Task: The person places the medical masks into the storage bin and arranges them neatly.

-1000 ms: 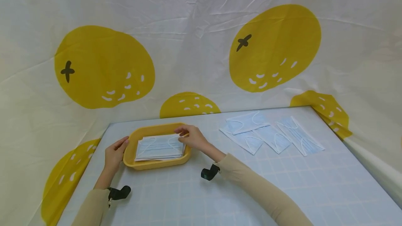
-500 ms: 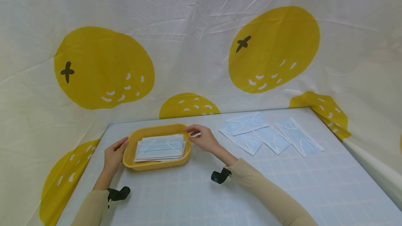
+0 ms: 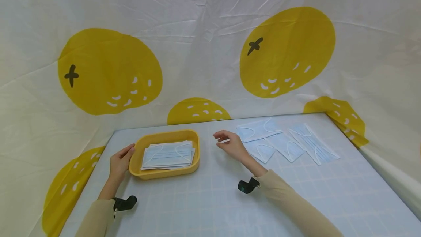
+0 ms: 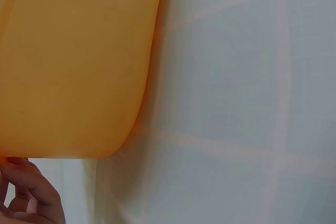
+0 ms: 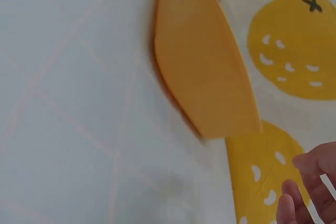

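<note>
A yellow tray (image 3: 164, 174) stands at the left of the table in the head view, with a small stack of light-blue face masks (image 3: 168, 154) inside. My left hand (image 3: 120, 162) pinches the tray's left rim; in the left wrist view its fingers (image 4: 32, 184) meet the tray's wall (image 4: 79, 77) at the lower left. My right hand (image 3: 232, 145) hovers between the tray and the loose masks, fingers loosely bent and holding nothing. In the right wrist view this hand (image 5: 315, 182) appears at the lower right, apart from the tray (image 5: 202, 61).
Several loose face masks (image 3: 283, 145) lie partly overlapping at the table's back right. The table (image 3: 210, 200) wears a pale blue checked cover. Behind it hangs a white cloth (image 3: 200, 65) printed with yellow fruit. Each wrist carries a black camera (image 3: 248, 185).
My right hand has drawn back from the masks in the tray, past the tray's right rim, and moved right towards the loose masks. The left hand and tray have stayed in place.
</note>
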Tool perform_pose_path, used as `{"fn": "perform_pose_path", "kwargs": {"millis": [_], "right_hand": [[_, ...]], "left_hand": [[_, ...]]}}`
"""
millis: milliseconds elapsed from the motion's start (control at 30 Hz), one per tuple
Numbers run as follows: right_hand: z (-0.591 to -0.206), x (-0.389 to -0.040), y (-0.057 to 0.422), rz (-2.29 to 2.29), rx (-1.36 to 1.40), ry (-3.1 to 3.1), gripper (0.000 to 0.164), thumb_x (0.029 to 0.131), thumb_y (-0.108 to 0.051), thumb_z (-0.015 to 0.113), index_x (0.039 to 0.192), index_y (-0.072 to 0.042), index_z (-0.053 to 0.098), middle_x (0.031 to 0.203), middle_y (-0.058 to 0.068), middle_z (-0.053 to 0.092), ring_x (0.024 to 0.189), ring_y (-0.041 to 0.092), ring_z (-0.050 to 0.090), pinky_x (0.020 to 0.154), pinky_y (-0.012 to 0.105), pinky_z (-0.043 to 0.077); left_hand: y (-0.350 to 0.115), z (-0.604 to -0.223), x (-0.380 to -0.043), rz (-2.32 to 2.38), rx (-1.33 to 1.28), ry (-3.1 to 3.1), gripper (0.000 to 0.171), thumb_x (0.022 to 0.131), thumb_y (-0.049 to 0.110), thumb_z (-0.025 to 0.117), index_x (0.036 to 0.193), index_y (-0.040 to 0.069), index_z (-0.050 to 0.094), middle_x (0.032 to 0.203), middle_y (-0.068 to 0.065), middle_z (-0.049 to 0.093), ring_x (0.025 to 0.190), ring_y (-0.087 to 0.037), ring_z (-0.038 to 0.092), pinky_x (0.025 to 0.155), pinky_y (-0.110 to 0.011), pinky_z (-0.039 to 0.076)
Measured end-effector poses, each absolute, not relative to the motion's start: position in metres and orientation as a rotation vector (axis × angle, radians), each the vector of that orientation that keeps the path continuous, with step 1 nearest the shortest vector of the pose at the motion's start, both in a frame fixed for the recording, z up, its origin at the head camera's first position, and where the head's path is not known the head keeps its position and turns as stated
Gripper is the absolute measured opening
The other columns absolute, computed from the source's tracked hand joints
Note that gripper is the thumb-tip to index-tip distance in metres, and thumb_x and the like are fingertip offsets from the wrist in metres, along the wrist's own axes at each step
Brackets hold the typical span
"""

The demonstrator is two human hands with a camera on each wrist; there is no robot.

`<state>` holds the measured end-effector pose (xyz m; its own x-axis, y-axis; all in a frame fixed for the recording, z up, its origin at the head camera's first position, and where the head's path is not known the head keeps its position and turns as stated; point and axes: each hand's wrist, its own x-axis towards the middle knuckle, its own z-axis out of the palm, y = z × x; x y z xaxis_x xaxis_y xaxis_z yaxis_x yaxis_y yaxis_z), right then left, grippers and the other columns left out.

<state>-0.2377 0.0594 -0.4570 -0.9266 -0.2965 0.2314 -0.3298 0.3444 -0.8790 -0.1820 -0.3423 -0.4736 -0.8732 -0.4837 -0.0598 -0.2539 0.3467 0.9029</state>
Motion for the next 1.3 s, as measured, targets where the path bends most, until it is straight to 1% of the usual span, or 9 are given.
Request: {"fn": "perform_pose_path", "kwargs": {"millis": [167,400,500,633,767,900,1067,1100,1300], "right_hand": [[-0.469,-0.241,0.086,1.644,0.565,-2.548,0.029,0.085,0.004,0.066,0.113,-0.004,0.066,0.111,0.014,0.069,0.094,0.027,0.066,0.082,0.035,0.056],[-0.476,-0.248,0.118,1.596,0.499,-2.572,0.03,0.084,0.003,0.066,0.113,-0.003,0.065,0.113,0.015,0.068,0.096,0.029,0.066,0.083,0.04,0.056],[-0.478,-0.249,0.131,1.574,0.446,-2.583,0.03,0.085,0.002,0.066,0.114,-0.003,0.065,0.114,0.015,0.068,0.096,0.029,0.066,0.084,0.041,0.055],[-0.483,-0.251,0.148,1.55,0.403,-2.573,0.029,0.085,0.002,0.066,0.113,-0.002,0.065,0.113,0.017,0.068,0.095,0.03,0.066,0.083,0.036,0.055],[-0.488,-0.255,0.166,1.511,0.41,-2.559,0.03,0.084,0.004,0.066,0.114,0.001,0.065,0.111,0.02,0.068,0.094,0.031,0.066,0.081,0.031,0.056],[-0.492,-0.261,0.183,1.48,0.408,-2.572,0.031,0.086,0.003,0.066,0.116,0.001,0.064,0.111,0.02,0.068,0.095,0.031,0.065,0.079,0.028,0.055],[-0.492,-0.271,0.204,1.39,0.378,-2.626,0.029,0.089,-0.001,0.064,0.118,-0.002,0.063,0.112,0.018,0.068,0.096,0.03,0.065,0.078,0.023,0.052],[-0.491,-0.273,0.207,1.376,0.37,-2.634,0.029,0.089,-0.002,0.063,0.118,-0.002,0.063,0.112,0.017,0.068,0.096,0.03,0.065,0.077,0.021,0.052],[-0.486,-0.286,0.224,1.376,0.281,-2.659,0.031,0.091,-0.005,0.063,0.121,-0.001,0.061,0.115,0.021,0.066,0.1,0.033,0.063,0.076,0.019,0.048]], "left_hand": [[-0.34,-0.473,-0.183,-1.531,0.689,-2.399,0.052,0.096,0.044,0.053,0.136,0.01,0.055,0.121,-0.001,0.058,0.078,0.011,0.051,0.063,-0.012,0.049],[-0.34,-0.472,-0.183,-1.519,0.688,-2.405,0.051,0.097,0.043,0.053,0.136,0.01,0.055,0.122,-0.002,0.058,0.077,0.01,0.051,0.062,-0.014,0.05],[-0.34,-0.472,-0.183,-1.528,0.682,-2.413,0.052,0.097,0.043,0.052,0.137,0.01,0.054,0.127,-0.008,0.056,0.077,0.009,0.051,0.061,-0.014,0.05],[-0.34,-0.472,-0.183,-1.533,0.689,-2.413,0.052,0.097,0.043,0.051,0.137,0.011,0.054,0.131,-0.011,0.054,0.076,0.01,0.051,0.061,-0.014,0.05],[-0.34,-0.472,-0.182,-1.527,0.689,-2.411,0.052,0.097,0.043,0.052,0.137,0.01,0.054,0.128,-0.008,0.056,0.077,0.011,0.051,0.062,-0.013,0.05],[-0.34,-0.473,-0.181,-1.525,0.685,-2.407,0.053,0.096,0.044,0.052,0.136,0.009,0.055,0.126,-0.007,0.057,0.077,0.011,0.05,0.062,-0.012,0.049],[-0.34,-0.474,-0.182,-1.541,0.666,-2.411,0.054,0.096,0.044,0.052,0.137,0.009,0.054,0.134,-0.012,0.054,0.08,0.014,0.049,0.066,-0.008,0.048],[-0.34,-0.474,-0.182,-1.543,0.668,-2.413,0.054,0.096,0.045,0.052,0.137,0.009,0.053,0.134,-0.011,0.054,0.081,0.014,0.049,0.067,-0.008,0.048],[-0.343,-0.475,-0.184,-1.549,0.677,-2.408,0.055,0.096,0.045,0.051,0.138,0.01,0.053,0.139,-0.013,0.052,0.082,0.014,0.049,0.067,-0.007,0.048]]}}
